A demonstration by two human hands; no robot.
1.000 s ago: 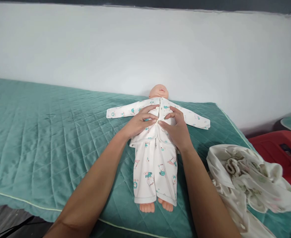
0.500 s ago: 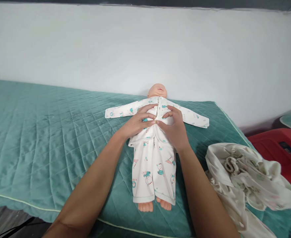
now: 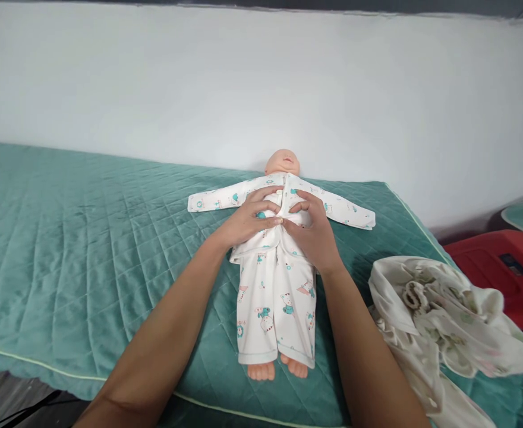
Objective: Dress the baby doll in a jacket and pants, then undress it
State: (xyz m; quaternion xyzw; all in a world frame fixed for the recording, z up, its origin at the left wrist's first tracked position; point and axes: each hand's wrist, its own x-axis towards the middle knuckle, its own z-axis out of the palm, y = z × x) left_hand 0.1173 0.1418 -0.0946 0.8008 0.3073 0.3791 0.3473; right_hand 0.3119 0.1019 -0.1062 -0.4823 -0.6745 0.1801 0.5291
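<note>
On its back lies a baby doll (image 3: 283,160), dressed in a white printed pajama shirt (image 3: 219,196) and matching pants (image 3: 261,309), its feet bare. Both sleeves spread out to the sides. My left hand (image 3: 252,219) pinches the front edge of the shirt at the chest, thumb and fingers on the fabric. Opposite it, my right hand (image 3: 310,229) grips the other front edge. The two thumbs meet at the middle of the opening, where a button is mostly hidden under them. A pale button (image 3: 280,192) shows higher up.
The doll rests on a green quilted bed cover (image 3: 87,249) against a white wall (image 3: 261,89). Crumpled cream clothing (image 3: 449,315) lies at the right edge. Beyond it stands a red plastic object (image 3: 497,261), perhaps a chair.
Hardly anything differs. Both hands stay at the shirt front, with the thumbs shifted very slightly at the opening.
</note>
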